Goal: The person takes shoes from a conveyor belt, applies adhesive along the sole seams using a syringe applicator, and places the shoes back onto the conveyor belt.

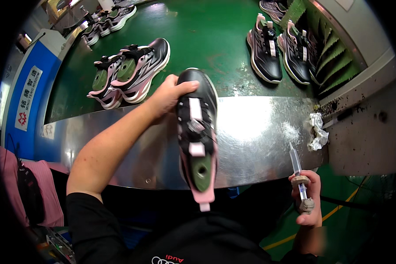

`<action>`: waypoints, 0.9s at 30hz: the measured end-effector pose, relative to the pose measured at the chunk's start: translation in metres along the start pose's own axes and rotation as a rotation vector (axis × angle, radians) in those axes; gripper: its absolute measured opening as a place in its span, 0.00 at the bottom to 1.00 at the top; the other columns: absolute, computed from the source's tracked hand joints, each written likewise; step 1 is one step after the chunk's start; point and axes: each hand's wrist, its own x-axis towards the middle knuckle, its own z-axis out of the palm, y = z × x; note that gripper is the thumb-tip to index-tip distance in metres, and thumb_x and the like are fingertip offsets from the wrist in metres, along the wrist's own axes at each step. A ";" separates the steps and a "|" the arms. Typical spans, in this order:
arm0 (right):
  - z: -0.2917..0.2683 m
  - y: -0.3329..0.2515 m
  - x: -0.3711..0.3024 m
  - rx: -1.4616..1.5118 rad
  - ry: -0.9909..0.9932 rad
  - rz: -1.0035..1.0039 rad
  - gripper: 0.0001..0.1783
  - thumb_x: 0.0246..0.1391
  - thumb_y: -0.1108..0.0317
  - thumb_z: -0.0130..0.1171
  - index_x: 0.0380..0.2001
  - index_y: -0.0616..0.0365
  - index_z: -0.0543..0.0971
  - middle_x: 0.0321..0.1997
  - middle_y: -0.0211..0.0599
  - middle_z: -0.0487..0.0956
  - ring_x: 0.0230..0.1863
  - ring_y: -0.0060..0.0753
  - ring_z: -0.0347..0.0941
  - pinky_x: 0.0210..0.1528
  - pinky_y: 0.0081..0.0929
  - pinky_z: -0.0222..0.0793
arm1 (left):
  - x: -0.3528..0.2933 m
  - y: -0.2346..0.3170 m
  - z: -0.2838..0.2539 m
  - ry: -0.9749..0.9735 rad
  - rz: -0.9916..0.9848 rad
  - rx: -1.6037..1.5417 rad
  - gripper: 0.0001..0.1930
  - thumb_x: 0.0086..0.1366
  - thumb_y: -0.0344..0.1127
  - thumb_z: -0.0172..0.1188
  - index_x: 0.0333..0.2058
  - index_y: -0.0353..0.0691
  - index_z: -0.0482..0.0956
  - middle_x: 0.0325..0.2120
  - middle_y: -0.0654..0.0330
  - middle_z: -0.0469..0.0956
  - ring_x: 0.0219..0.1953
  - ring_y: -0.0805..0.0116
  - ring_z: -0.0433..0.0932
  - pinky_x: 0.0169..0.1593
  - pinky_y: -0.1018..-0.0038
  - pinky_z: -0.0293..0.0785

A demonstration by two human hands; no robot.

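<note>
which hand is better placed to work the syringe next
Probably the right hand: it already grips the syringe, while the left hand is occupied holding the shoe near its toe.

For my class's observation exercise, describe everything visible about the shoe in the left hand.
The shoe has a leather-like black toe, a dark middle with pale strips and a dial, and a pale sole edge along its right side. A green insert with a hole sits in the opening; the pink heel ends in a pale tab. Its toe points away from the person, top facing the camera. The left hand grips the toe end, thumb on top, seemingly above the metal worktop.
</note>
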 end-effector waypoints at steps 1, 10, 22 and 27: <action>0.002 -0.002 0.000 0.058 0.007 -0.031 0.64 0.19 0.40 0.76 0.57 0.60 0.55 0.51 0.39 0.66 0.47 0.28 0.64 0.44 0.20 0.59 | -0.001 0.006 0.007 -0.125 0.067 -0.139 0.20 0.57 0.44 0.59 0.40 0.35 0.68 0.32 0.58 0.76 0.32 0.74 0.77 0.34 0.78 0.75; 0.070 -0.068 0.044 0.546 -0.152 -0.321 0.55 0.35 0.31 0.63 0.55 0.61 0.58 0.39 0.53 0.71 0.41 0.39 0.68 0.39 0.31 0.65 | -0.090 0.012 0.028 -0.215 0.459 -0.683 0.35 0.44 0.33 0.71 0.51 0.38 0.63 0.45 0.54 0.72 0.47 0.63 0.73 0.53 0.67 0.69; 0.117 -0.108 0.065 0.602 -0.435 -0.238 0.38 0.49 0.34 0.53 0.53 0.52 0.64 0.35 0.57 0.75 0.34 0.40 0.71 0.28 0.30 0.58 | -0.107 0.012 0.026 -0.361 0.631 -0.565 0.36 0.37 0.30 0.72 0.47 0.41 0.63 0.40 0.44 0.74 0.43 0.54 0.75 0.45 0.62 0.73; 0.122 -0.106 0.068 0.579 -0.470 -0.229 0.39 0.49 0.34 0.53 0.53 0.52 0.63 0.37 0.58 0.75 0.34 0.39 0.70 0.28 0.31 0.57 | -0.110 0.011 0.021 -0.366 0.647 -0.476 0.37 0.36 0.28 0.71 0.48 0.40 0.63 0.40 0.44 0.74 0.44 0.54 0.75 0.46 0.61 0.73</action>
